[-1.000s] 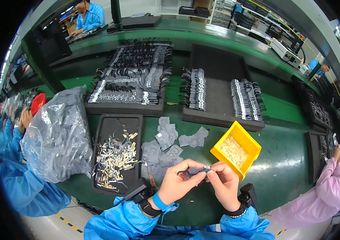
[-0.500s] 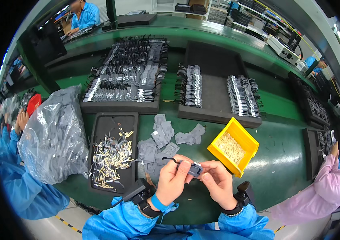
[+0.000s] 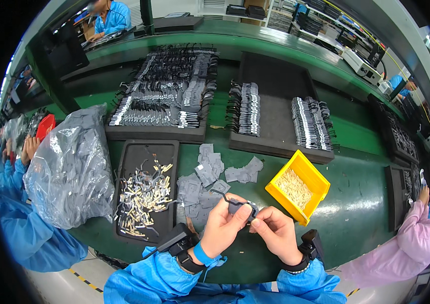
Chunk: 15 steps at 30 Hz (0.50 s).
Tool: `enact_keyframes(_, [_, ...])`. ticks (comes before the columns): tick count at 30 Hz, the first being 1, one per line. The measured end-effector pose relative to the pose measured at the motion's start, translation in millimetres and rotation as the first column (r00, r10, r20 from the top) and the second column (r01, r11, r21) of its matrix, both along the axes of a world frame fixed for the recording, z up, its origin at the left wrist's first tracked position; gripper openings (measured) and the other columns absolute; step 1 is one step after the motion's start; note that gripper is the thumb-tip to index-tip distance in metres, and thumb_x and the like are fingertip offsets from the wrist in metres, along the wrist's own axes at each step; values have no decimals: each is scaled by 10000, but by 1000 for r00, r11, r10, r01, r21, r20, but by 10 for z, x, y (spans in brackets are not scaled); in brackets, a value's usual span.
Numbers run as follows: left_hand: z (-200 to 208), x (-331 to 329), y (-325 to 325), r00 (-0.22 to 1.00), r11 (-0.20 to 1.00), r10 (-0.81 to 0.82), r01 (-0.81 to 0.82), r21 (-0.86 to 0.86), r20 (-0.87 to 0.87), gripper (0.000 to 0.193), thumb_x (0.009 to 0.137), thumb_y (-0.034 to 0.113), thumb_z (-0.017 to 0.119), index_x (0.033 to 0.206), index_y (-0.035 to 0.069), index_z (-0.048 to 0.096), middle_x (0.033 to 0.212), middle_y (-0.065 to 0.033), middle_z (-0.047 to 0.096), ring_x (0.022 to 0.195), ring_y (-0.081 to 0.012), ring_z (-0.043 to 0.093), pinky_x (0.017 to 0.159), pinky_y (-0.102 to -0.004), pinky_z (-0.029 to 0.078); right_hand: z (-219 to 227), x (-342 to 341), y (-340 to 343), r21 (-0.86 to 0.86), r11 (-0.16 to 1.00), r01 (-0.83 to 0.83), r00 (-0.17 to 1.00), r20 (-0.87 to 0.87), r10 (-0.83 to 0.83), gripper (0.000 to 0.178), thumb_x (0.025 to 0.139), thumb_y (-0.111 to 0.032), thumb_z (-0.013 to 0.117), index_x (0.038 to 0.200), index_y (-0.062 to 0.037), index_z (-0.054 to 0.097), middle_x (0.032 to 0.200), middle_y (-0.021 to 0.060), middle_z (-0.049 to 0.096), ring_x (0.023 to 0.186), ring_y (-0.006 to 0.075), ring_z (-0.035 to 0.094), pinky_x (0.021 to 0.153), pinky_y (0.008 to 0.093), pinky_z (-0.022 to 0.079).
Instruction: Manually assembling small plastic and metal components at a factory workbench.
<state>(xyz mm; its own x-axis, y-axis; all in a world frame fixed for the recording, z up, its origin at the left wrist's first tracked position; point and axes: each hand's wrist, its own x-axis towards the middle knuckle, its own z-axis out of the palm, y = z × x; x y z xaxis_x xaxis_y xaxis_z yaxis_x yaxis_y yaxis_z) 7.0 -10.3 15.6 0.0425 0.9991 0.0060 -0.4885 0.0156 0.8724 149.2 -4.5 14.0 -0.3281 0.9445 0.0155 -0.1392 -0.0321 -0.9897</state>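
Observation:
In front of me, my left hand (image 3: 223, 225) pinches a small dark grey plastic part (image 3: 253, 211) between thumb and fingers. A short black cable (image 3: 219, 192) sticks out from its left side. The fingers of my right hand (image 3: 279, 237) are closed in a pinch at the part's right edge; anything tiny between them is hidden. Just beyond my left hand lie loose flat grey plastic pieces (image 3: 192, 190). A yellow bin (image 3: 320, 185) holding small cream-coloured strips (image 3: 292, 187) stands beyond my right hand.
Left of the grey pieces is a black tray (image 3: 124, 235) of short cabled parts. Beside it stands a clear plastic bag (image 3: 68, 172) full of grey pieces. Two black foam trays (image 3: 154, 134) (image 3: 275, 114) with rows of cabled parts stand farther back. Co-workers sit at both sides.
The grey part has been tilted, its right end now turned more downward. My right fingers have drawn closer together at its edge. The view has shifted slightly.

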Motion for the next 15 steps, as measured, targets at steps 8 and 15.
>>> enact_keyframes(8, [-17,0,-15,1000,1000,-21,21,-9,7,127,879,157,547,919,55,483,753,24,504,626,-21,430,534,-168,364,22,-29,13,136,985,107,992,49,-115,63,826,-49,583,833,3,549,758,32,562,676,69,526,605,213,433])
enact_keyframes(15, [-105,-1,15,945,977,-188,208,-51,268,142,886,186,529,887,69,448,777,-8,438,618,-68,372,537,-208,303,94,-5,-16,404,910,98,957,211,-197,50,786,0,601,794,7,552,704,67,567,619,96,525,555,221,423])
